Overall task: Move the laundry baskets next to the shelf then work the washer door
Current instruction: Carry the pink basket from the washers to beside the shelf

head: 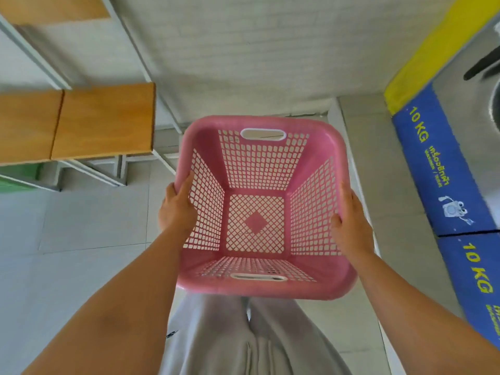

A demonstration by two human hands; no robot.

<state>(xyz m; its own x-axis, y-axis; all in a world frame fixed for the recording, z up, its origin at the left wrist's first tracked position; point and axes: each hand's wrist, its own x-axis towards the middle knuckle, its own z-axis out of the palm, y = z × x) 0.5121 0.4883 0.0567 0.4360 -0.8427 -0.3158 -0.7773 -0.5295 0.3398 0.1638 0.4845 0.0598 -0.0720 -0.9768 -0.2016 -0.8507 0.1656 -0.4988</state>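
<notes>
Your two bare forearms enter from the lower corners of the frame, with your pale grey trousers [243, 336] at bottom centre between them.

Item: pink laundry basket [263, 286], centre frame, empty, opening facing you. Lattice walls and lattice floor with a solid diamond at the middle; one slot handle in the far wall, one in the near wall. It is held off the floor, in front of your legs.

Item: your left hand [177, 209], clamped on the basket's left rim, thumb lying along the inside of the wall, remaining fingers hidden behind it.

Item: your right hand [350, 226], clamped on the right rim, palm against the outside, thumb over the rim's edge.

Item: shelf [102, 120], upper left, wooden boards on a pale metal frame, well apart from the basket. A strip of green shows beneath it at the left edge; what it is cannot be told.

Item: washers [443, 169], right edge, blue front panels marked "10 KG" in yellow, a yellow band above.

Item: pale tiled floor [81, 226], left and centre.
</notes>
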